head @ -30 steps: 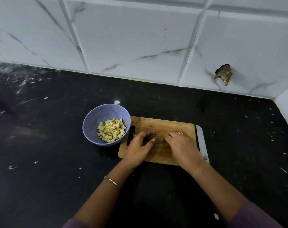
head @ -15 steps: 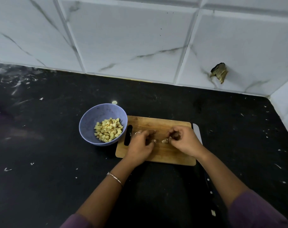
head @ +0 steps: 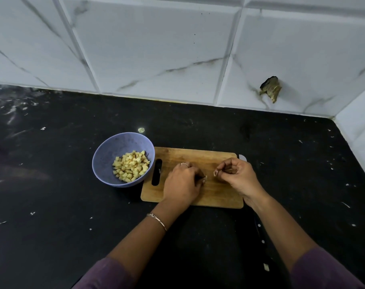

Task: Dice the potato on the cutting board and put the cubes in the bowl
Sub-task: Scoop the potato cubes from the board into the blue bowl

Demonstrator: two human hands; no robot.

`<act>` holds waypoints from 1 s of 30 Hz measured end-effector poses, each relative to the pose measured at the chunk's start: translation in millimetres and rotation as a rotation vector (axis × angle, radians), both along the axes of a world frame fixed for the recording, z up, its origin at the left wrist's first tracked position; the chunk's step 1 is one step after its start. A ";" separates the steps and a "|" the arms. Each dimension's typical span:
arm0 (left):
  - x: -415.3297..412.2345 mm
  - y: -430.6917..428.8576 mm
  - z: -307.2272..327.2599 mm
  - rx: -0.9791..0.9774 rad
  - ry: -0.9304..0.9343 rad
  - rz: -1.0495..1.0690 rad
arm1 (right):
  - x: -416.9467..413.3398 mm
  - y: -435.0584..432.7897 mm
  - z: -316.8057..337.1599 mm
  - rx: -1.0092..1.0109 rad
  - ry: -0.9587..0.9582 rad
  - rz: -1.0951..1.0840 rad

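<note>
Bowl (head: 106,163) touches cutting board (head: 198,157) left edge; knife (head: 242,157) flanks right

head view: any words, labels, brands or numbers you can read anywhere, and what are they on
No readable text in this view.
The purple bowl, wooden cutting board, knife blade, marble-look wall tiles and black countertop show no print.
A tiny pale mark beside the board's handle slot is too small to tell.

No readable text or labels
</note>
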State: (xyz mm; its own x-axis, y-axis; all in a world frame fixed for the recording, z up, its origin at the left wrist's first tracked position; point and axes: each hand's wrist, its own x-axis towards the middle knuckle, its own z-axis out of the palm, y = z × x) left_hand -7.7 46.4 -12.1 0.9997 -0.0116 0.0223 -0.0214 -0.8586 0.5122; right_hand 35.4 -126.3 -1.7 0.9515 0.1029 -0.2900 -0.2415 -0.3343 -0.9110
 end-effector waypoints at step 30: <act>-8.8 -13.3 -4.2 0.169 -0.061 -0.152 | -20.0 6.8 7.0 0.009 0.012 -0.125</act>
State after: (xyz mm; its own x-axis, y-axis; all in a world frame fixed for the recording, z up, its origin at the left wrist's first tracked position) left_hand -16.5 33.1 -16.3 0.9830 -0.1711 0.0673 -0.1838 -0.9166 0.3549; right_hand 15.4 -119.5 5.3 0.9534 -0.0141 -0.3015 -0.2923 -0.2924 -0.9105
